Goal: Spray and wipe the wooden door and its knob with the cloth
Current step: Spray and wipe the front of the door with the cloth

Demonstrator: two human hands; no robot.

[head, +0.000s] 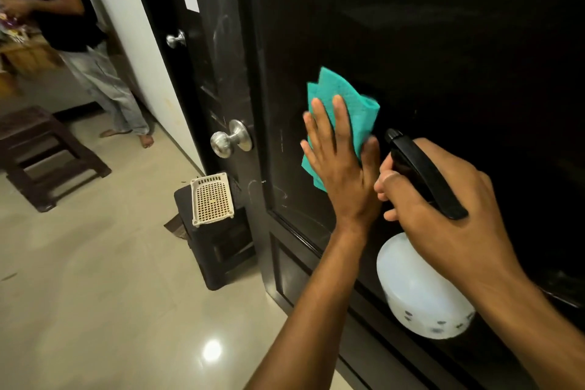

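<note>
The left hand (340, 165) is pressing a teal cloth (345, 111) flat against the dark wooden door (443, 41). Its fingers (323, 123) are lying straight and spread over the cloth, holding it by pressure alone rather than by a curl. The cloth is sitting on the raised central panel, to the right of the door's edge and slightly above the level of the knob (231, 138).

The right hand (443, 199) is gripping a spray bottle (421, 288) just beside the left hand. Its fingers are curling round the black spray head at the neck, and the white body is hanging below the hand. The nozzle is pointing toward the door near the cloth.

Progress, judged from this view:

- Spraying and wiping of the door panel are under way — pale smears and streaks are showing on the frame strip beside the knob and at the panel's lower corner. Whether these are spray residue or old marks is hard to tell against the dark, glossy surface.
- The knob is standing apart from both hands and the cloth, so it appears to be waiting its turn.
- The lower panel and the upper area of the door are showing no cloth contact at present; these probably remain to be wiped.

A second knob (175, 39) is visible on a farther door — outside the working area.
</note>
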